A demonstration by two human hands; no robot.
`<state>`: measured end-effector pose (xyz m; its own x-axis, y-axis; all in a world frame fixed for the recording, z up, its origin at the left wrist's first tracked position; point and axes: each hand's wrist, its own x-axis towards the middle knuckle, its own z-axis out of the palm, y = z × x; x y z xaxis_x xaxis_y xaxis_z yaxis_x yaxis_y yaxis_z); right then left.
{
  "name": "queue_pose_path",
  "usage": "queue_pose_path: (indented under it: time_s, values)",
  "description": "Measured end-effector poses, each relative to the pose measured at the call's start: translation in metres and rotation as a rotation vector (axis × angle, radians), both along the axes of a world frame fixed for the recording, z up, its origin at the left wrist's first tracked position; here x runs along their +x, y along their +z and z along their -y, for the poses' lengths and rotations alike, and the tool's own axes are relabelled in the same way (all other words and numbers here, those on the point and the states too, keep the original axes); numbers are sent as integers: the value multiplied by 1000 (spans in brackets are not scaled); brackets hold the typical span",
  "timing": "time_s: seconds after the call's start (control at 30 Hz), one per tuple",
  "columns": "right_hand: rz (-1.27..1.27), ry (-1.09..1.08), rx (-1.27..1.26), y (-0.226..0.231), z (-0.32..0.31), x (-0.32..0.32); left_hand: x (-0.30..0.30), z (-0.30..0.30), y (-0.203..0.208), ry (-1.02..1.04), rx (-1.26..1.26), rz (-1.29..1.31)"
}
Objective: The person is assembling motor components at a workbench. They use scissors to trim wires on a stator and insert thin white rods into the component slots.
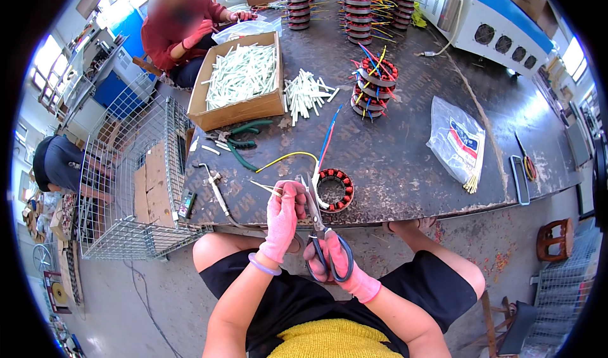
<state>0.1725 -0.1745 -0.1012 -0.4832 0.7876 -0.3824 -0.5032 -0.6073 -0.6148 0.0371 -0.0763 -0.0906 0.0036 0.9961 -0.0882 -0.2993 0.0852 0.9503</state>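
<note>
In pink gloves, both my hands are at the near edge of the dark worktable (405,162). My right hand (345,269) grips scissors (318,226) by their dark blue handles, blades pointing up between my hands. My left hand (283,222) pinches a thin, pale yellowish strand (263,187) just left of the blades. Beside the blades lies a ring-shaped motor stator (345,201) with red coils. White sleeving (316,175) rises from its left side, and red, blue and yellow wires (327,141) come out of it. Whether the blades touch the sleeving, I cannot tell.
A cardboard box (201,108) of white tubes stands far left, with loose tubes (307,95) alongside. Green-handled pliers (240,162) and a small torch (217,190) lie left. Stacked stators (373,89), a plastic bag (453,136) and a phone (520,179) are elsewhere. Another person (174,29) sits opposite.
</note>
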Motion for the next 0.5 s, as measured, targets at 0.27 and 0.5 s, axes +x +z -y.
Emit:
queue_pose_path:
  time_s: [0.27,0.5]
  values:
    - [84,21,-40,18,-5,-6,-1,0,2,-13,-11,37]
    - [80,16,-52,19,-5,-12,1,0,6,-1,-6,21]
